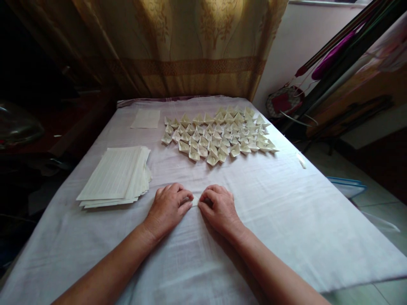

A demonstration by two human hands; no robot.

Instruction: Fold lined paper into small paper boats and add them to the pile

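A small folded piece of pale paper (195, 201) lies low over the cloth-covered table (286, 220), mostly hidden by my fingers. My left hand (171, 203) pinches its left side between thumb and fingers. From the other side my right hand (219, 206) grips it the same way, so only a narrow strip shows between the two hands. Beyond them stand several rows of folded paper boats (212, 157), packed close together. To the left of my left hand is a stack of lined paper sheets (111, 173), its edges uneven.
A single square of paper (146, 118) lies at the far left of the table. Near the right edge rests a small white scrap (300, 161). A patterned curtain (190, 46) hangs behind the table, and a bag (284, 101) sits beyond the far right corner.
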